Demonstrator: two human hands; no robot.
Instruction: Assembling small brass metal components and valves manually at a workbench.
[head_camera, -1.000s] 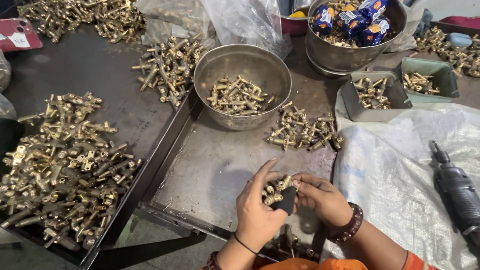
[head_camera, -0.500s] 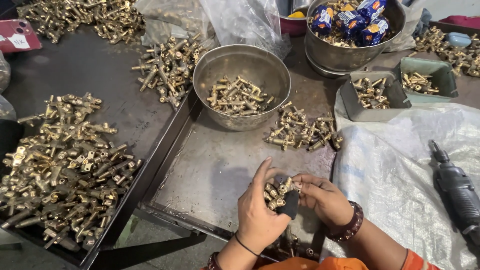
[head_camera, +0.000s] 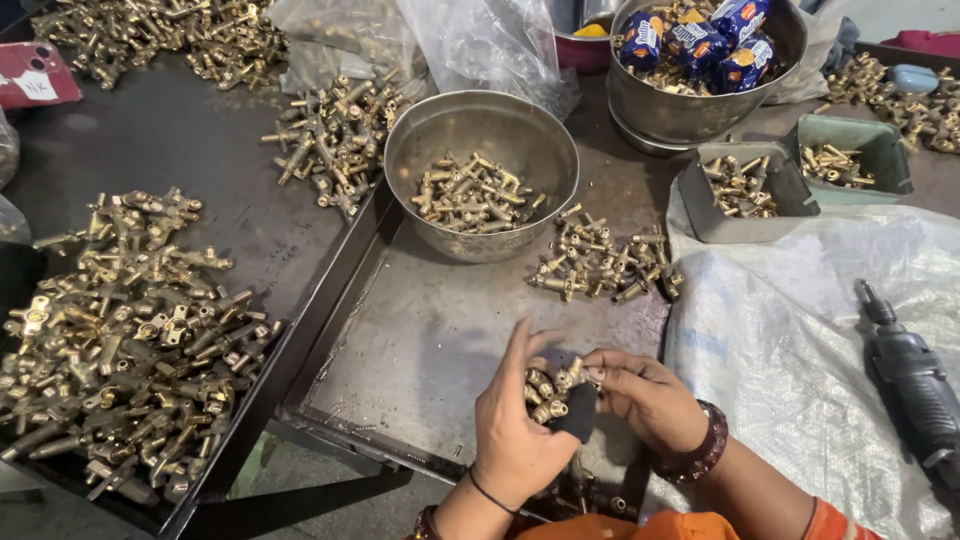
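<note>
Your left hand (head_camera: 515, 440) is cupped around a small bunch of brass fittings (head_camera: 552, 390), low and in the middle of the picture, just above the near edge of the metal tray (head_camera: 420, 340). The left fingers are curled about the bunch, with the thumb standing up. Your right hand (head_camera: 645, 400) is touching the same bunch from the other side, and its fingers are pinched narrow on one brass piece at the top. A small dark pad or cloth (head_camera: 580, 415) sits between your two hands, under the brass.

Here is what could go wrong, as I see it. You are holding many little pieces at once, and they are smooth and round. If your left fingers open a bit, some may slip out and roll off the tray edge to the floor below. The pinch on the top piece looks small, so that piece could pop loose too.

A loose pile of fittings (head_camera: 600, 265) lies on the tray just past your hands, in front of the steel bowl (head_camera: 482, 180). A dropped piece could land in it and get mixed up with them.

The black power tool (head_camera: 915, 385) lies on the white sack (head_camera: 790, 340) at your right. A wide swing of your elbow might bump it.
</note>
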